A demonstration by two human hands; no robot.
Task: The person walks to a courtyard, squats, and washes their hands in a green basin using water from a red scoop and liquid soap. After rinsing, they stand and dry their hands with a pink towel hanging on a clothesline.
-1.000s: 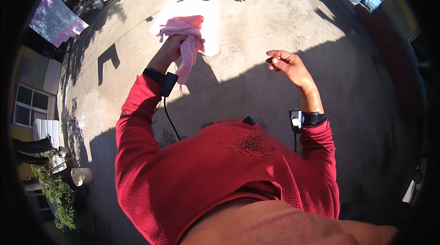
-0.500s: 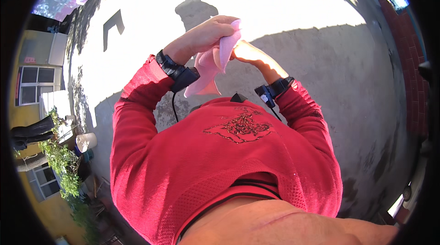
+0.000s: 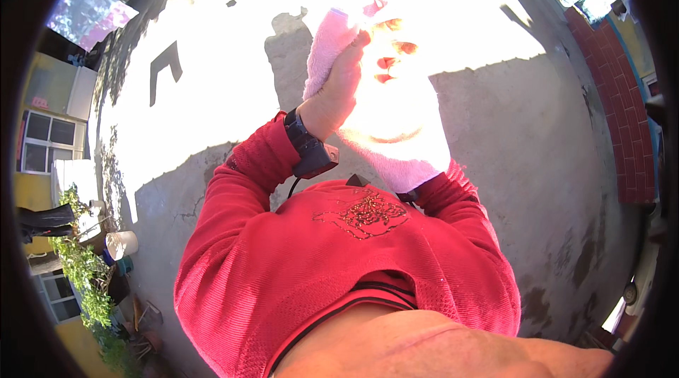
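Observation:
A pink fluffy towel [image 3: 407, 171] is held up in front of my chest in strong sunlight. My left hand [image 3: 338, 91] grips it, thumb toward the right, with part of the towel standing up along the back of the hand. To its right, my right hand [image 3: 402, 47] is almost washed out by glare; only orange edges of its curled fingers show against the towel. The towel's lower part hangs over my right wrist and hides most of the strap there. A black strap with a small device [image 3: 311, 152] sits on my left wrist.
Pale concrete ground [image 3: 509, 137] lies below, part sunlit, part shaded. On the left are a yellow wall with windows [image 3: 49, 141], a green plant [image 3: 88, 275] and a white bucket [image 3: 122, 244]. A red brick wall [image 3: 615, 116] runs along the right; laundry [image 3: 92, 10] hangs at upper left.
The towel has gone from hanging bunched below my hands to spread upward and over my right wrist. Both hands have shifted, the left toward the right, and my view has turned slightly.

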